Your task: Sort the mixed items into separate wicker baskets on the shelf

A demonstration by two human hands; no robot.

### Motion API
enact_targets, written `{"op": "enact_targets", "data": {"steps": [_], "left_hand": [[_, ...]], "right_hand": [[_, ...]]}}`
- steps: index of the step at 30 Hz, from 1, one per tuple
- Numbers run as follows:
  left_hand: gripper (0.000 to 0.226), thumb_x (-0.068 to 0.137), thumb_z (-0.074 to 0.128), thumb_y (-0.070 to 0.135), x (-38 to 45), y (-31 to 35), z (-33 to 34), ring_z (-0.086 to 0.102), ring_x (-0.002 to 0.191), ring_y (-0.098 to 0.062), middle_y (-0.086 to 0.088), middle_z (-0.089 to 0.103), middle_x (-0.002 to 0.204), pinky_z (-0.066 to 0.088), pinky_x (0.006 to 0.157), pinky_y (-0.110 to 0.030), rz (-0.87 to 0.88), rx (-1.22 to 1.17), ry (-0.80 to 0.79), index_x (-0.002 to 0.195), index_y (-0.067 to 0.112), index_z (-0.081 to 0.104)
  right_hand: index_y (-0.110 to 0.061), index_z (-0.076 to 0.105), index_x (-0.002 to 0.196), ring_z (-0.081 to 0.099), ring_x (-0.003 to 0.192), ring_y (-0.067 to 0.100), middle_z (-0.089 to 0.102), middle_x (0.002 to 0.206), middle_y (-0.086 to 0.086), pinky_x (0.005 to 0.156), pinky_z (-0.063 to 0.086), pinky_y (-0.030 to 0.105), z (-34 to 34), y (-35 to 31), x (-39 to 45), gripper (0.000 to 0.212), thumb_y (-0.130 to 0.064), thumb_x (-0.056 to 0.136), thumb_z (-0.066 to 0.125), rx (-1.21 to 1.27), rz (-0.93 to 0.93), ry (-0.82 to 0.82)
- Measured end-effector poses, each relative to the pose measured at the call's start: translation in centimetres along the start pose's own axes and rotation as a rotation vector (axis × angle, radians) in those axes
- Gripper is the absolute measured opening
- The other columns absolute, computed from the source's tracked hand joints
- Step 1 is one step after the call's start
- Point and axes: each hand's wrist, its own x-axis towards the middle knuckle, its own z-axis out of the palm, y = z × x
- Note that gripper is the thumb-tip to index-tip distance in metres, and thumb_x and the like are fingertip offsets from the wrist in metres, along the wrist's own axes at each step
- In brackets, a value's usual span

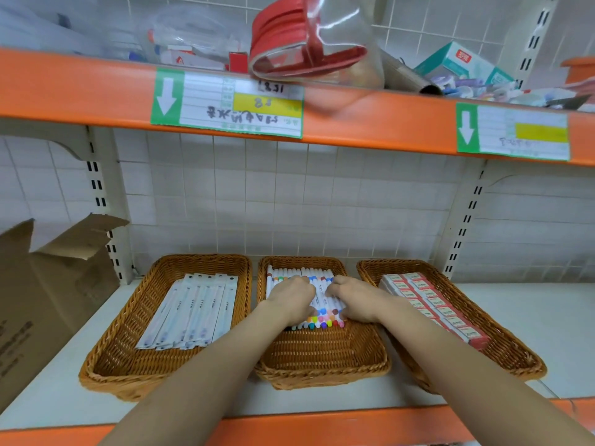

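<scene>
– Why are both hands in the middle basket?
– Squaring up the markers at its back end, I'd say: left hand and right hand press down, fingers loosely bent, gripping nothing I can see

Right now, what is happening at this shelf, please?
A person is sorting stationery into three wicker baskets. Both hands, left hand and right hand, rest on the colour-capped markers in the middle basket. The left basket holds packaged pens; the right basket holds small red-and-white boxes.
</scene>
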Motion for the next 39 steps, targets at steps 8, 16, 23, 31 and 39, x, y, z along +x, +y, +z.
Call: {"op": "enact_targets", "data": {"steps": [8, 16, 23, 31, 39], "left_hand": [[0.052, 0.089, 0.061, 0.044, -0.7, -1.4, -0.5, 0.049, 0.117, -0.02, -0.006, 0.052, 0.129, 0.046, 0.096, -0.034, -0.046, 0.024, -0.067, 0.128, 0.011, 0.054], [0.053, 0.084, 0.068, 0.04, -2.0, -2.7, -0.8, 0.042, 0.127, -0.024, -0.008, 0.048, 0.135, 0.04, 0.104, -0.038, -0.137, 0.133, -0.112, 0.126, 0.009, 0.056], [0.06, 0.086, 0.068, 0.037, -2.9, -3.3, -1.2, 0.037, 0.133, -0.022, -0.008, 0.043, 0.143, 0.037, 0.108, -0.037, -0.149, 0.125, -0.086, 0.135, 0.007, 0.051], [0.054, 0.088, 0.066, 0.033, -3.5, -3.5, -1.3, 0.042, 0.129, -0.023, -0.008, 0.046, 0.141, 0.041, 0.105, -0.037, -0.172, 0.167, -0.089, 0.133, 0.007, 0.051], [0.062, 0.084, 0.07, 0.031, -3.5, -1.3, -0.7, 0.036, 0.132, -0.021, -0.005, 0.043, 0.142, 0.037, 0.108, -0.034, -0.18, 0.201, -0.072, 0.138, 0.012, 0.047]], "right_hand": [[-0.017, 0.04, 0.144, 0.04, 0.13, 0.023, 0.04, 0.144, 0.006, 0.106, 0.039, 0.037, -0.2, 0.9, 0.7, 0.06, -0.034, 0.091, 0.063, -0.01, -0.093, 0.001], [-0.02, 0.026, 0.151, 0.022, 0.144, 0.02, 0.024, 0.158, 0.002, 0.116, 0.024, 0.037, 0.9, 0.0, 1.9, 0.064, -0.039, 0.096, 0.053, -0.029, -0.222, 0.015], [-0.019, 0.028, 0.151, 0.021, 0.144, 0.019, 0.024, 0.158, 0.003, 0.117, 0.022, 0.036, 0.9, 0.2, 1.9, 0.065, -0.039, 0.095, 0.055, 0.001, -0.231, 0.033], [-0.016, 0.03, 0.15, 0.027, 0.141, 0.021, 0.029, 0.154, 0.005, 0.114, 0.027, 0.034, 0.5, 1.5, 1.2, 0.065, -0.028, 0.093, 0.059, -0.044, -0.245, 0.01], [-0.014, 0.031, 0.148, 0.029, 0.138, 0.022, 0.032, 0.149, 0.006, 0.108, 0.034, 0.034, 1.0, 1.7, 0.3, 0.072, -0.029, 0.088, 0.067, -0.044, -0.254, 0.068]]}}
